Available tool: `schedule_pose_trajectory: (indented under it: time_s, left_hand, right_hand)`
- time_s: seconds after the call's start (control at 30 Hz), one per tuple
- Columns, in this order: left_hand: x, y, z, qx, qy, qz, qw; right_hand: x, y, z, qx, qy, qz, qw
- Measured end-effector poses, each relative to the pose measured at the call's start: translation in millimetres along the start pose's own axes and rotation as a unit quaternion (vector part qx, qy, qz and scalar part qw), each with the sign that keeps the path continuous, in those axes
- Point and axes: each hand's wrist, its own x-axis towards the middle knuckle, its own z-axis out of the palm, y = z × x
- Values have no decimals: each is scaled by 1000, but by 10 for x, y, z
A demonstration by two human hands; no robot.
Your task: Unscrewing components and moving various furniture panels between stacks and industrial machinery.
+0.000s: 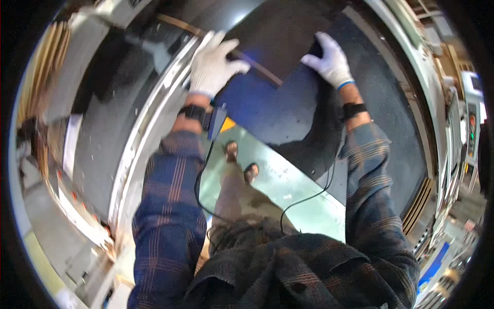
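Observation:
My left hand (213, 67), in a white knit glove, lies with fingers spread beside a metal rail and across the brown edge of a dark flat panel (278, 41). Whether it presses on the panel or only hovers, I cannot tell. My right hand (330, 62), also gloved in white, is at the panel's right side, with thumb and fingers apart and nothing visible in them. Beneath both hands stretches a dark, glossy tabletop (267, 116). The panel's far end runs out toward the top of the view.
A long pale metal rail (149, 118) runs along the left. Stacked boards (418, 206) lie at the right, and more (49, 72) at the far left. A control panel with buttons (472, 129) stands far right. Black cables (309, 197) hang before me over the green floor (278, 180).

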Motion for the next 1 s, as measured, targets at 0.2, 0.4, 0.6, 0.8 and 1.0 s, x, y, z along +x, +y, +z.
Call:
schedule_pose_trajectory:
  time_s: [0.2,0.4,0.6,0.8,1.0]
  left_hand:
    - [9,2,-2,-3,12,-10,1000]
    - [14,60,-61,-35,-20,-54,998]
    - [27,59,-64,-38,-20,-45,998]
    - [24,49,-66,-70,-25,-38,997]
    - [25,77,-101,-60,6,-25,998]
  right_hand:
    - [218,231,26,-19,-68,42,997]
    - [163,130,-43,19,-56,60,996]
    - [185,32,-88,-10,-85,98,991]
    - [227,-63,-207,-26,-110,98,989]
    - [259,-109,-277,-26,-135,119,983]
